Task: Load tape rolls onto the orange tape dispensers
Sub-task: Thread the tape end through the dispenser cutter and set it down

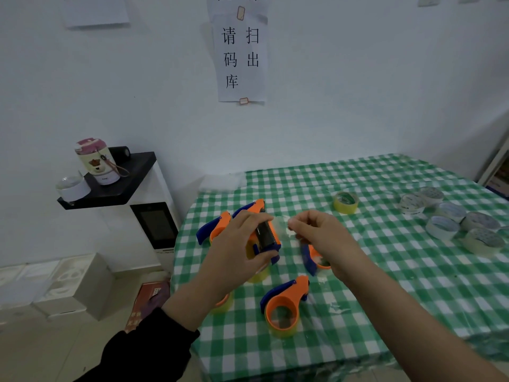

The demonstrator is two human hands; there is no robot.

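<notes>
Left hand (242, 244): fingers curled round an orange dispenser (265, 238), held above the worktop (385, 271); right hand (316, 232) pinches the clear tape end (281, 226) just beside the dispenser's blade; second dispenser (283, 304) with a roll lies nearer the front edge; yellow roll (346, 202) behind; clear rolls (451, 219) well to the right.

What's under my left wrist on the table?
An orange dispenser with yellowish tape peeks out below the left hand; the wrist hides the rest of it.
</notes>
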